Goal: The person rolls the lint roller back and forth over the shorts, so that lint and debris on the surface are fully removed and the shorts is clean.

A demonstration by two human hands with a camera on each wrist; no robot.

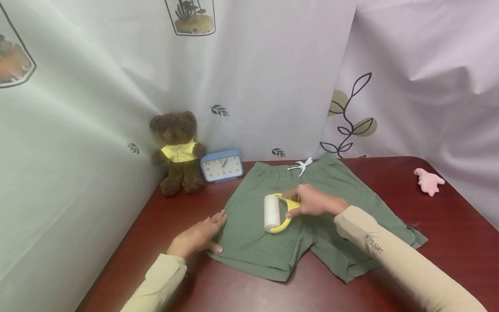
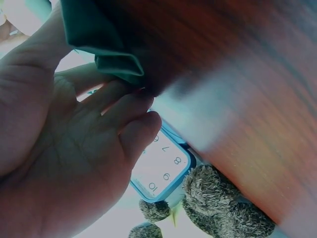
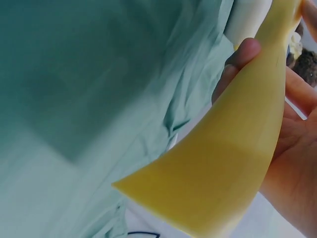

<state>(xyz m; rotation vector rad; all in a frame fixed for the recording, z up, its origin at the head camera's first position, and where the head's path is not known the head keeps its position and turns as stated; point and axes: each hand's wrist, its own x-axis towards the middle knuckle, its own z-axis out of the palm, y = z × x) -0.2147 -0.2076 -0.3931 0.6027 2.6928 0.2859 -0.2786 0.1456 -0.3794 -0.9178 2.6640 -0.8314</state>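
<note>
Green shorts (image 1: pixel 253 242) with a white drawstring (image 1: pixel 302 166) lie spread on the dark red table, waistband toward the back. My right hand (image 1: pixel 312 200) grips the yellow handle of a lint roller (image 1: pixel 272 213), its white roll over the left leg of the shorts. In the right wrist view the yellow handle (image 3: pixel 228 148) fills the middle, with fingers around it. My left hand (image 1: pixel 199 236) rests with fingers extended at the left edge of the shorts. Seen from the left wrist, the palm of the left hand (image 2: pixel 74 139) shows beside a fold of green cloth (image 2: pixel 106 44).
A brown teddy bear (image 1: pixel 179 151) in a yellow shirt sits at the back left, next to a blue-framed clock (image 1: pixel 222 167). A small pink plush toy (image 1: pixel 429 181) lies at the back right of the table (image 1: pixel 464 216). Pale printed curtain cloth (image 1: pixel 269 78) hangs behind.
</note>
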